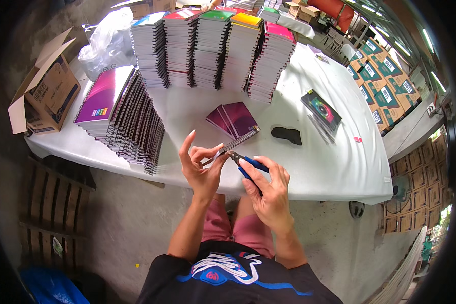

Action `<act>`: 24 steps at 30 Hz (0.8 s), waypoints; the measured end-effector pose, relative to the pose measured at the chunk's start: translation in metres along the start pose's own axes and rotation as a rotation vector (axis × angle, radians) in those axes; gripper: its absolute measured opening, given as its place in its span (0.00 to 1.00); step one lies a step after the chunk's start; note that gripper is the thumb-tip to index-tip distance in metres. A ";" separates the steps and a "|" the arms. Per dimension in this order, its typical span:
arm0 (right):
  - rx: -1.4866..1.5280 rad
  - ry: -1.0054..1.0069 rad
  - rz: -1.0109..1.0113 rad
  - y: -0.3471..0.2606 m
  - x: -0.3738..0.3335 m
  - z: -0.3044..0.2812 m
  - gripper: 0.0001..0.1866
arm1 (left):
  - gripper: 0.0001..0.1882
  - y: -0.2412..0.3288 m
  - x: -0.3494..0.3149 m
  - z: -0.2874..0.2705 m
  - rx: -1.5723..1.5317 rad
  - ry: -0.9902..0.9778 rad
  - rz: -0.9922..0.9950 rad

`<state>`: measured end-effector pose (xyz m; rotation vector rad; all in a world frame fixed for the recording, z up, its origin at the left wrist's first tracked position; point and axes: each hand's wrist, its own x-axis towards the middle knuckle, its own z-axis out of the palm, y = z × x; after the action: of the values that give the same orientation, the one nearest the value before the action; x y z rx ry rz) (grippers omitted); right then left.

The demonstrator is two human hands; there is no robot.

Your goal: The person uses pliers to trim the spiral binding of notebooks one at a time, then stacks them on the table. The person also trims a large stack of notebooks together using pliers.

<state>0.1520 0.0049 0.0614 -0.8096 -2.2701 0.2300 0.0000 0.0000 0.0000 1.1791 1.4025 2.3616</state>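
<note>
A purple spiral notebook (235,120) lies on the white table in front of me, its wire coil along the near edge. With thumb and index finger my left hand (203,164) pinches the left end of that coil, the other fingers spread. My right hand (267,187) is wrapped round blue-handled pliers (256,166), whose jaws are at the coil's end, close to my left fingertips. Whether the jaws grip the wire is too small to tell. A black, elongated object (287,135) rests to the right of the notebook.
A tall stack of purple spiral notebooks (117,114) stands at the left. Several coloured notebook stacks (207,50) line the back beside a clear plastic bag (106,45). An open carton (48,93) is far left; a dark-covered spiral notebook (321,112) lies right. Boxes (385,81) are piled beyond.
</note>
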 end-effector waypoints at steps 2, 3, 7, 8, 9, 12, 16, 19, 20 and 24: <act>-0.011 0.008 -0.007 0.002 0.002 0.004 0.19 | 0.43 0.002 0.002 -0.001 0.043 0.004 0.048; -0.008 -0.001 -0.009 0.002 0.003 0.003 0.18 | 0.41 0.003 0.003 0.000 0.060 -0.001 0.070; 0.064 -0.063 0.021 0.001 0.004 0.000 0.18 | 0.37 0.010 0.003 0.002 0.067 0.001 0.089; 0.097 -0.084 0.037 0.001 0.004 -0.001 0.18 | 0.36 0.011 0.002 0.002 0.054 0.008 0.077; 0.170 -0.094 0.060 0.002 0.003 -0.001 0.18 | 0.35 0.011 0.001 0.004 -0.003 0.016 0.055; 0.293 -0.095 0.113 0.004 0.001 0.000 0.17 | 0.34 0.010 0.000 0.006 -0.077 0.022 0.042; 0.191 0.003 0.082 0.000 0.001 -0.003 0.17 | 0.33 0.012 0.002 0.006 0.019 0.005 0.124; 0.105 -0.002 0.009 0.000 0.003 0.000 0.18 | 0.31 0.012 0.002 0.007 -0.022 0.010 0.129; 0.077 -0.021 -0.016 0.000 0.004 0.000 0.18 | 0.31 0.012 0.001 0.007 -0.047 0.013 0.125; 0.860 -0.224 0.287 0.009 -0.001 -0.001 0.19 | 0.29 0.006 -0.002 0.007 -0.034 -0.004 0.179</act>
<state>0.1577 0.0114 0.0579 -0.6389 -1.9320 1.3705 0.0077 -0.0002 0.0055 1.3506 1.2996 2.4881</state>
